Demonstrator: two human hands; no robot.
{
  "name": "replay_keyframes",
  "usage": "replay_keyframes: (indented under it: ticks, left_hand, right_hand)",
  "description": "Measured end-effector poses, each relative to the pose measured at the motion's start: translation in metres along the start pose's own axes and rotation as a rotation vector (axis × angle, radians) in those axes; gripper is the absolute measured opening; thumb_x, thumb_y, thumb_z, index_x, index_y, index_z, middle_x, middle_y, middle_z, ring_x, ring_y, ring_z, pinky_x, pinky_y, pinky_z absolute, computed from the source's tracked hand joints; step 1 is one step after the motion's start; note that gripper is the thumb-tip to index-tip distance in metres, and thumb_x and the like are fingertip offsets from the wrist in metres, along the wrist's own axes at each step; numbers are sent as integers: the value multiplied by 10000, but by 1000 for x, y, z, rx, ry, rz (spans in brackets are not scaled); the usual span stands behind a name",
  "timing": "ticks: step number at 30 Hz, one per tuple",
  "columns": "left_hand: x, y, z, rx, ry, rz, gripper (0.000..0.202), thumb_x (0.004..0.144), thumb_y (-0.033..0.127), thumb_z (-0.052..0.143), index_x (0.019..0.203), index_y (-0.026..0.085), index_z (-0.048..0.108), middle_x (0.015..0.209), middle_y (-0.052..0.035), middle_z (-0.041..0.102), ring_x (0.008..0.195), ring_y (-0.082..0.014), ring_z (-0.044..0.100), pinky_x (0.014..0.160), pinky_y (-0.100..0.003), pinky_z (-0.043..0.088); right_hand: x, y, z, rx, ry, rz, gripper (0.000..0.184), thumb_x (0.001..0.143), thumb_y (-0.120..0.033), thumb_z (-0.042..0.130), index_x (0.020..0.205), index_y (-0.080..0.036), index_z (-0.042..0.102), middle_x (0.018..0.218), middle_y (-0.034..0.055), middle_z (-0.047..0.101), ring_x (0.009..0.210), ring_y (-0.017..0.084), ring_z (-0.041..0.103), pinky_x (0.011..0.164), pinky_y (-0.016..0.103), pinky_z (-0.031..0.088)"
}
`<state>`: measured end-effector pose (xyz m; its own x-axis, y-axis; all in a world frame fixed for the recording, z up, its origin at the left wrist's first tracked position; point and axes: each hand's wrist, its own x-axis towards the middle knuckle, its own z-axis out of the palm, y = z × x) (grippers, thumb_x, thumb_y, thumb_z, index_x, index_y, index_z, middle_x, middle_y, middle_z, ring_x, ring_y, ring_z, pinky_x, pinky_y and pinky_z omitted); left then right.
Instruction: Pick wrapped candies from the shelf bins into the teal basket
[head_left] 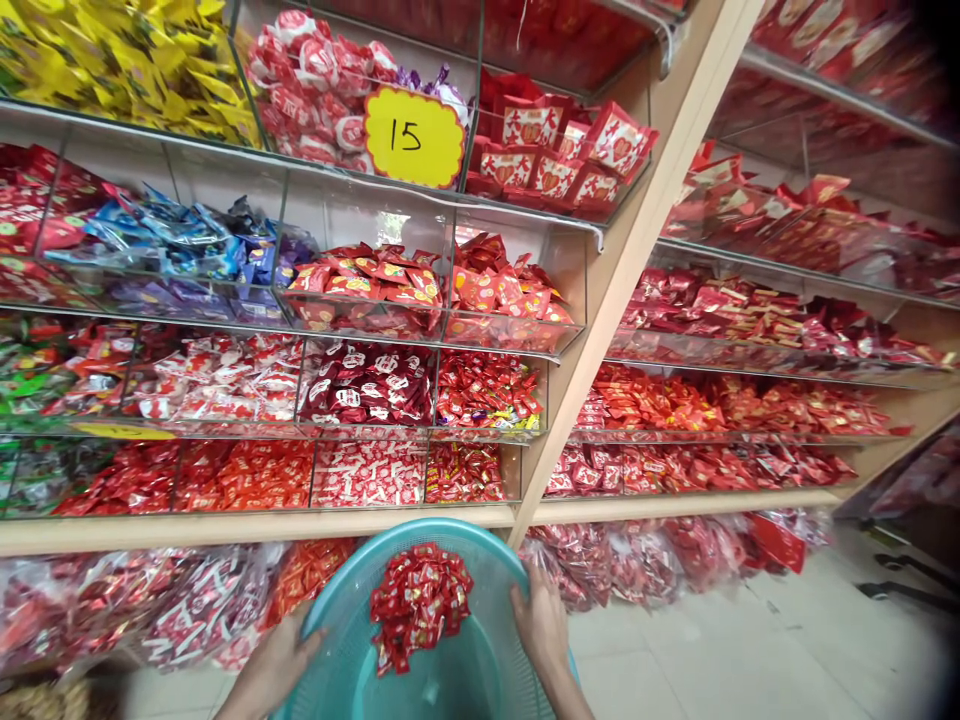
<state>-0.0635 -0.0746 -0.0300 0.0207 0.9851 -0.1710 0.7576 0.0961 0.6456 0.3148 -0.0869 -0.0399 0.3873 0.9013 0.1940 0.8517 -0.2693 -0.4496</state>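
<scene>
I have a teal plastic basket (346, 606) in front of me, with mesh-like sides and a solid bottom. A heap of small red-wrapped candies (421, 600) lies in it, against the far side. My left hand (279, 655) is closed on the basket's left edge, its thumb over the rim. On the right edge, my right hand (543, 622) grips the rim, thumb inside and the other fingers largely hidden behind it. The basket is tilted toward me, just before the bottom shelf.
Tiered wooden shelves (630, 270) with clear bins of wrapped candies rise ahead. A yellow price sign (415, 137) reads 15. Filled plastic bags (202, 605) lie under the bottom shelf. Pale floor tiles (690, 660) show at right, with dark legs of some object (911, 580) beyond.
</scene>
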Motion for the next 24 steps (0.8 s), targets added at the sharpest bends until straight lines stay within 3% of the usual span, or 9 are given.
replay_keyframes:
  ticks: [5, 8, 10, 13, 16, 24]
  left_hand:
    - [36, 58, -6, 268, -1, -61, 636, 837, 461, 313, 1343, 90, 412, 1325, -167, 577, 1211, -268, 559, 982, -389, 458]
    - [58, 92, 5, 356, -13, 14, 567, 880, 447, 218, 1280, 139, 475, 1199, -165, 656, 1118, -293, 616, 906, -416, 486]
    - [67, 101, 16, 465, 38, 21, 577, 891, 441, 181, 1262, 112, 475, 1102, -187, 685, 1024, -326, 652, 849, -455, 501]
    - [74, 96, 28, 586, 128, 69, 549, 905, 367, 164, 1288, 103, 454, 1200, -191, 635, 1042, -311, 643, 834, -440, 514]
    - [78, 82, 32, 598, 119, 71, 545, 908, 323, 155, 1309, 99, 449, 1266, -179, 605, 1094, -281, 624, 859, -400, 518]
    - [87, 59, 28, 548, 109, 80, 550, 893, 293, 193, 1326, 83, 460, 1355, -158, 552, 1216, -248, 551, 1003, -369, 449]
  right_hand:
    - [5, -7, 2, -9, 38, -44, 412, 852, -257, 393, 1199, -152, 589, 1187, 132, 631, 1127, 289, 565, 931, 405, 449]
    - [4, 1, 15, -46, 49, -28, 439, 849, -252, 401, 1243, -146, 563, 1243, 138, 606, 1159, 302, 549, 952, 428, 438]
    - [3, 11, 27, -59, 50, -39, 463, 848, -246, 396, 1274, -139, 543, 1284, 140, 583, 1175, 304, 542, 964, 435, 434]
    - [6, 26, 44, -46, 37, -74, 489, 838, -234, 397, 1295, -122, 530, 1303, 142, 572, 1181, 297, 543, 968, 417, 444]
    - [14, 33, 55, -3, 15, -106, 488, 811, -219, 432, 1276, -139, 554, 1273, 130, 598, 1156, 281, 568, 959, 377, 463]
    - [21, 10, 56, 212, 127, -106, 408, 772, -189, 425, 1109, -218, 655, 1138, 101, 669, 1085, 294, 612, 948, 394, 486]
